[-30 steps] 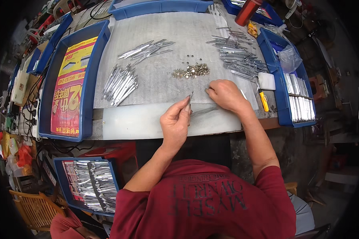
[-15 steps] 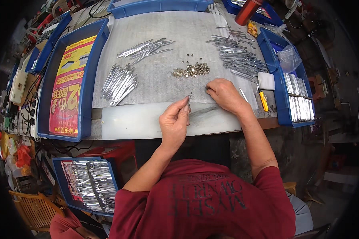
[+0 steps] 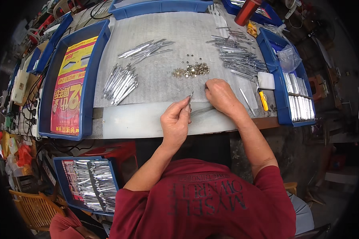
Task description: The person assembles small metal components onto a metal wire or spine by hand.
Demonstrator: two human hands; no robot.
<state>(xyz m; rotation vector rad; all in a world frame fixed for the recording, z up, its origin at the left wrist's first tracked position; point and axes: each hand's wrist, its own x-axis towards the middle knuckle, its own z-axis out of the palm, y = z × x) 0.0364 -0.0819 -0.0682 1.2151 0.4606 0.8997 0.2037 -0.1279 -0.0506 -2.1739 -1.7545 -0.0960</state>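
My left hand point(image 3: 174, 123) is closed in a pinch around a slim metal piece point(image 3: 192, 95), whose pointed tip sticks up past the thumb and finger. To its right my right hand point(image 3: 222, 96) rests low over the white sheet, fingers curled together; whatever they may hold is hidden. Just beyond the hands lies a heap of small round metal parts point(image 3: 197, 69), with smaller brassy bits point(image 3: 178, 73) at its left edge. A single silver rod point(image 3: 247, 101) lies at an angle right of my right hand.
Silver rods lie in piles at the left point(image 3: 120, 84), back left point(image 3: 145, 50) and right point(image 3: 239, 55). A yellow-handled screwdriver point(image 3: 263, 101) sits by a white block point(image 3: 266, 81). Blue trays point(image 3: 85, 91) flank the sheet. A red cylinder point(image 3: 248, 12) stands at the back right.
My right hand has shifted slightly left and curled further, baring more of the rod beside it. My left hand keeps its pinch on the metal piece, nearly in place.
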